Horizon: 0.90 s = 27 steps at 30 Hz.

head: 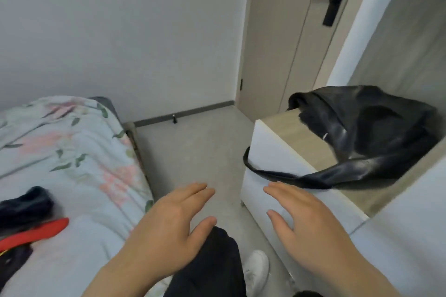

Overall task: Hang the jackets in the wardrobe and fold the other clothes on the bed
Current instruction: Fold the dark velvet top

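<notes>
My left hand (173,222) and right hand (306,219) both spread, holding nothing. On worktop (280,128): black jacket (369,132), sleeve (289,177) over near edge just beyond right fingertips (269,188) (contact unclear).

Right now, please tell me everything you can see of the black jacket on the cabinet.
The jacket is black and glossy, seemingly leather, with a fuzzy matte patch at its left side. It lies crumpled in a heap on the cabinet, on its pale wood-look top. One long strip, perhaps a sleeve, trails over the cabinet's front edge. The right hand, open, is just below that strip; whether they touch is unclear.
</notes>
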Motion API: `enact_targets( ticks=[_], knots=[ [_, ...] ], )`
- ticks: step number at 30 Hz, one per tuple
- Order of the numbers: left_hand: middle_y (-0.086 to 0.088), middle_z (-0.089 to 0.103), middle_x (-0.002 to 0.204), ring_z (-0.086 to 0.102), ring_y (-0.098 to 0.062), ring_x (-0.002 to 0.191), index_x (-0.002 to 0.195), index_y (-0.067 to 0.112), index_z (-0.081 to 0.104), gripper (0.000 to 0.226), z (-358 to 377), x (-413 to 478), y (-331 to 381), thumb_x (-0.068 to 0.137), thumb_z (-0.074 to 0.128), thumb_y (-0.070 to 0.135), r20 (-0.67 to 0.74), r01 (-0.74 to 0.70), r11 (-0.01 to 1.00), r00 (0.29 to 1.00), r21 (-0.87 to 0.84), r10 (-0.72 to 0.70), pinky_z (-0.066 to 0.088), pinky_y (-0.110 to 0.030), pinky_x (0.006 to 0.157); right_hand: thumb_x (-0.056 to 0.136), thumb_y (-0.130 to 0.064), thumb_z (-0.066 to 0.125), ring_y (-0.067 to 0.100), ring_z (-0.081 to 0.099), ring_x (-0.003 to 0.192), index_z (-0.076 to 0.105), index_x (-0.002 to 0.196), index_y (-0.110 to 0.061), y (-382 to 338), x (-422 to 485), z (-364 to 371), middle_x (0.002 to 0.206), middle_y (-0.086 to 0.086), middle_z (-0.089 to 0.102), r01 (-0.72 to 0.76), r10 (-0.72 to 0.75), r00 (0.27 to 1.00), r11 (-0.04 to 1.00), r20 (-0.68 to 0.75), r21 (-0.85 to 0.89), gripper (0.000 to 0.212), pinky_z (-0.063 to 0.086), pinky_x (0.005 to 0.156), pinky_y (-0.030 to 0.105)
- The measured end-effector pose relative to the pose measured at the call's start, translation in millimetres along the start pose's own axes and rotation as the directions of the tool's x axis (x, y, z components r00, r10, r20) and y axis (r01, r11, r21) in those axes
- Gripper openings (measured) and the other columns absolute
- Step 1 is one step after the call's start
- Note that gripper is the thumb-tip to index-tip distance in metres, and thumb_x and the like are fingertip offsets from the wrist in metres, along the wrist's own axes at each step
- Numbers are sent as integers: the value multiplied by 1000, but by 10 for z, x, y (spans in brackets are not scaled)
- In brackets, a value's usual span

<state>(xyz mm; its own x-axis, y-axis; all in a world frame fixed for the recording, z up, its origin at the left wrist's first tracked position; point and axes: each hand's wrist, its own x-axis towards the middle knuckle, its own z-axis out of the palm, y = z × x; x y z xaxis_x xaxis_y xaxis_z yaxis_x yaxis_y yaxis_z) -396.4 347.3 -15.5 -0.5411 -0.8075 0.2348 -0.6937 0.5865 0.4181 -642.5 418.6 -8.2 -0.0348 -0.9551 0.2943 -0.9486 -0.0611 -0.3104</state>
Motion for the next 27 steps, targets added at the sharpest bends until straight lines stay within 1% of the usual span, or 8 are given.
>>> enact_targets(
  ticks=[2, 6, 9, 11, 16, 20, 24, 27],
  knots=[
    [35, 22, 144, 10, 19, 130, 146, 44, 36, 57, -176, -267, -360, 92, 37, 63, -40, 106, 994, 994, 31, -104, -5, 4, 99, 92, -32, 66, -12, 32, 124, 56, 136, -33, -279, 269, 257, 133, -28, 48, 59, -69, 992, 993, 102, 98, 45, 9, 95, -9],
    [30, 22, 153, 16, 10, 142, 147, 46, 33, 57, -576, -945, -1046, 93, 37, 64, -123, 343, 936, 935, 79, -332, -7, 2, 100, 97, -38, 54, -16, 29, 124, 42, 143, -42, -960, 763, 838, 140, -33, 33, 209, -257, 937, 955, 236, 210, 47, 3, 90, -11],
    [27, 23, 155, 17, 4, 144, 148, 43, 32, 55, -835, -1511, -1515, 96, 40, 59, -194, 507, 854, 855, 114, -481, 1, -6, 108, 91, -28, 66, 3, 49, 130, 56, 135, -34, -1589, 1082, 1203, 138, -21, 51, 295, -362, 891, 920, 273, 258, 46, 20, 100, 1],
    [22, 31, 153, 23, -1, 145, 147, 36, 40, 54, -978, -1860, -1762, 95, 47, 52, -231, 603, 789, 789, 116, -569, 6, -10, 111, 93, -32, 63, 6, 48, 132, 54, 137, -37, -1988, 1225, 1421, 140, -23, 49, 372, -445, 846, 887, 292, 274, 45, 31, 102, 13],
    [15, 37, 152, 25, -5, 145, 144, 31, 46, 56, -1174, -2589, -2175, 92, 57, 47, -361, 805, 588, 573, 78, -736, 16, -21, 116, 97, -42, 51, -4, 34, 136, 41, 144, -43, -2823, 1447, 1947, 145, -29, 40, 508, -609, 708, 791, 358, 342, 47, 14, 98, 0],
    [0, 41, 153, 30, -18, 145, 143, 19, 49, 64, -1333, -3046, -2481, 86, 72, 35, -466, 899, 434, 410, 61, -784, 26, -34, 117, 95, -40, 55, 1, 47, 126, 45, 141, -40, -3409, 1436, 2265, 138, -26, 48, 537, -688, 610, 724, 393, 433, 48, 30, 95, 7],
    [-9, 26, 160, 21, -25, 148, 153, 21, 31, 78, -1409, -3461, -2926, 87, 66, 44, -433, 959, 271, 279, 82, -857, 26, -40, 118, 91, -38, 58, -4, 50, 114, 49, 134, -42, -3877, 1324, 2605, 126, -31, 51, 497, -732, 526, 678, 434, 541, 43, 37, 90, 12],
    [-13, 19, 161, 17, -29, 149, 156, 24, 18, 92, -1424, -3674, -3291, 84, 65, 57, -362, 973, 184, 223, 141, -905, 23, -41, 119, 92, -38, 59, -5, 48, 121, 46, 135, -43, -4139, 1209, 2884, 133, -29, 50, 448, -737, 476, 672, 479, 589, 46, 40, 99, 18]
  ],
)
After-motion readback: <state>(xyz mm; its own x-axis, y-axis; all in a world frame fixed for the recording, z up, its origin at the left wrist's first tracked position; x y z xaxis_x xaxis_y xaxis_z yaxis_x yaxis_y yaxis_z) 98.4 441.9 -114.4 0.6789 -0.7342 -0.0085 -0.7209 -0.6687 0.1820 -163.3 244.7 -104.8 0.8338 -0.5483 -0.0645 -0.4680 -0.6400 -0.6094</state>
